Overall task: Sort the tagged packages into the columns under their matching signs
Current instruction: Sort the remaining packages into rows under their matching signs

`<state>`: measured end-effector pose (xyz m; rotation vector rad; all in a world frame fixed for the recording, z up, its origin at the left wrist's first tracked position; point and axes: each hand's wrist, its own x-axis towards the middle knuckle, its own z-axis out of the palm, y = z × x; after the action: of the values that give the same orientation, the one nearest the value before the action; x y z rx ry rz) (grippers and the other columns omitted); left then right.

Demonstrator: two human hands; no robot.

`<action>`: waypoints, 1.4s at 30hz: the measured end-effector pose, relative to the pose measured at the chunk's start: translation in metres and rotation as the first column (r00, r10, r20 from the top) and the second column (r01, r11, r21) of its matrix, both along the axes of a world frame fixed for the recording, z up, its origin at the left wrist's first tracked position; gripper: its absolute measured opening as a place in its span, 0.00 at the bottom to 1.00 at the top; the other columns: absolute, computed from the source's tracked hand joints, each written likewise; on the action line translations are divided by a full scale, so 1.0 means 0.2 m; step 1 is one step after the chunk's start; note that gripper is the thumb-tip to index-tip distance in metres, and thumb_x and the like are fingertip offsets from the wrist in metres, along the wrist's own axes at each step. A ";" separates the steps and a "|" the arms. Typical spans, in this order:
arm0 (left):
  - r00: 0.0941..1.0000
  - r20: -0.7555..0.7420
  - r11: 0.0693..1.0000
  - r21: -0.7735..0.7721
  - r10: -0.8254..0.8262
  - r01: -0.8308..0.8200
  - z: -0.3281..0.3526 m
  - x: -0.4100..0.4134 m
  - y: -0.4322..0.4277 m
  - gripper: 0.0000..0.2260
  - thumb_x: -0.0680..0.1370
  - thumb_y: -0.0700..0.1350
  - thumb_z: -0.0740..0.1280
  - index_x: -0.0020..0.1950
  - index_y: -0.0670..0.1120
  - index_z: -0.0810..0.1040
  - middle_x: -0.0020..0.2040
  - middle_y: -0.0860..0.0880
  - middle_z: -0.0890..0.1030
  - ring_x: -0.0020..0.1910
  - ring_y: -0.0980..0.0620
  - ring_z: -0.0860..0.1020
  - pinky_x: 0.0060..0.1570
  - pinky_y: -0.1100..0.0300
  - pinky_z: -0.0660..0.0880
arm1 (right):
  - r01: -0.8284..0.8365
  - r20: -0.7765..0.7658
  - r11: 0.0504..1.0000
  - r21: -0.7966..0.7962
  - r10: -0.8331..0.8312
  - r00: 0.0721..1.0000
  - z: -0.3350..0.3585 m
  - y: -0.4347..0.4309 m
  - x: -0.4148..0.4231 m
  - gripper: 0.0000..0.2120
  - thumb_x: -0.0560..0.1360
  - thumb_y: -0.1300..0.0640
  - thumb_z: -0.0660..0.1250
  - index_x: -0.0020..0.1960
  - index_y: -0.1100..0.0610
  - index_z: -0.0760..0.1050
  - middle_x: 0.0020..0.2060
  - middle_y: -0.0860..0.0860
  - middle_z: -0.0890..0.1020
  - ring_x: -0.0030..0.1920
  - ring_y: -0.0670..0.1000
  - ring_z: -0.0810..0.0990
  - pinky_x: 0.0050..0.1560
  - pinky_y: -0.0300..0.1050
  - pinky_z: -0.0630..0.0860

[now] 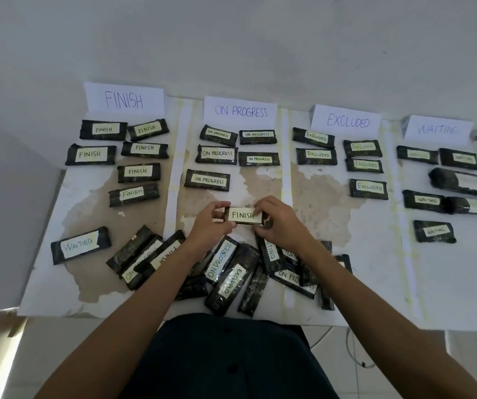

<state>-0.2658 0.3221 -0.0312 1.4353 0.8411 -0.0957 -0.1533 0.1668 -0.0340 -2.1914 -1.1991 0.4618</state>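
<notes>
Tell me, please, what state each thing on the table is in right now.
FINISH package: held by both hands, label up, not yet in its column.
Left hand: grips the package's left end.
Right hand: grips its right end.
FINISH column packages: six, flat, labels up.
Pile: unsorted, overlapping at the near edge.
WAITING package: alone, flat, lying in the FINISH column, misplaced.

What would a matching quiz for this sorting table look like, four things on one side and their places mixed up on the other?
Things
1. WAITING sign
2. lone WAITING package
3. FINISH package in left hand and right hand
4. unsorted EXCLUDED package

Places
a. held just beyond the pile
b. far right, standing at the back
c. near left, apart from the pile
d. in the pile

Pairs: 1-b, 2-c, 3-a, 4-d
</notes>
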 end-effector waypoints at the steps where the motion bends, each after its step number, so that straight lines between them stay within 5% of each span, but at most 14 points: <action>1: 1.000 0.014 1.000 0.007 -0.001 0.000 0.01 0.00 -0.01 0.19 0.72 0.33 0.69 0.59 0.50 0.73 0.52 0.43 0.77 0.42 0.53 0.78 0.40 0.64 0.78 | 0.004 -0.017 1.000 -0.006 -0.004 1.000 0.00 -0.01 -0.01 0.13 0.66 0.61 0.76 0.48 0.60 0.75 0.51 0.56 0.77 0.41 0.51 0.76 0.38 0.35 0.76; 9: 0.996 0.086 0.999 -0.015 0.033 -0.032 0.01 0.03 -0.10 0.14 0.75 0.34 0.66 0.56 0.48 0.74 0.53 0.40 0.76 0.49 0.46 0.80 0.46 0.60 0.79 | 0.096 0.002 0.990 -0.100 -0.097 0.995 0.05 -0.09 -0.04 0.15 0.69 0.53 0.74 0.52 0.55 0.75 0.50 0.50 0.78 0.48 0.48 0.69 0.45 0.36 0.61; 17: 0.995 0.091 0.983 0.183 -0.036 0.019 0.06 -0.05 -0.03 0.15 0.75 0.36 0.66 0.57 0.53 0.73 0.54 0.46 0.77 0.47 0.48 0.80 0.46 0.53 0.81 | 0.064 -0.080 0.992 -0.104 -0.073 0.994 0.07 0.01 -0.07 0.15 0.68 0.55 0.75 0.52 0.54 0.75 0.51 0.51 0.79 0.51 0.49 0.68 0.50 0.42 0.71; 19: 0.995 0.087 0.966 0.258 -0.049 0.025 0.05 -0.11 0.04 0.17 0.76 0.37 0.65 0.61 0.53 0.72 0.54 0.48 0.77 0.46 0.52 0.80 0.41 0.59 0.81 | 0.026 -0.062 0.993 -0.113 -0.034 0.998 0.07 0.11 -0.09 0.16 0.68 0.55 0.75 0.53 0.54 0.75 0.52 0.51 0.79 0.51 0.48 0.67 0.49 0.39 0.67; 21: 0.996 0.066 0.941 0.339 -0.053 0.028 0.04 -0.19 0.14 0.19 0.77 0.38 0.65 0.65 0.51 0.70 0.54 0.50 0.76 0.44 0.56 0.79 0.36 0.66 0.78 | -0.015 -0.043 0.993 -0.118 0.010 0.999 0.07 0.22 -0.13 0.16 0.69 0.55 0.74 0.55 0.55 0.75 0.52 0.52 0.79 0.51 0.49 0.68 0.48 0.36 0.63; 32: 0.994 -0.103 0.819 0.569 -0.021 0.077 -0.15 -0.66 0.70 0.19 0.77 0.38 0.64 0.67 0.45 0.69 0.59 0.44 0.76 0.55 0.51 0.74 0.52 0.61 0.70 | -0.122 -0.095 0.976 -0.179 0.106 0.990 -0.09 0.93 -0.45 0.21 0.70 0.57 0.73 0.62 0.61 0.75 0.57 0.56 0.79 0.57 0.57 0.69 0.58 0.43 0.65; 37: 0.990 -0.140 0.749 0.655 -0.013 0.103 -0.20 -0.81 0.84 0.18 0.75 0.35 0.64 0.64 0.43 0.73 0.57 0.42 0.76 0.55 0.44 0.74 0.57 0.51 0.73 | -0.136 -0.101 0.962 -0.237 0.115 0.988 -0.18 1.13 -0.55 0.23 0.68 0.58 0.75 0.61 0.61 0.76 0.58 0.58 0.79 0.61 0.59 0.69 0.61 0.44 0.62; 42: 0.954 -0.297 0.601 0.769 0.038 0.216 -0.23 -0.93 0.91 0.28 0.65 0.31 0.66 0.63 0.49 0.74 0.61 0.44 0.73 0.62 0.40 0.68 0.59 0.47 0.65 | -0.160 -0.144 0.954 -0.254 0.126 0.981 -0.26 1.19 -0.58 0.21 0.67 0.60 0.76 0.59 0.61 0.77 0.62 0.56 0.77 0.64 0.57 0.68 0.63 0.42 0.60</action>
<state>-0.4522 0.5042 -0.0781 2.3728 1.1208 0.0086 -0.2685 0.4040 -0.0856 -2.2629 -1.2937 0.8539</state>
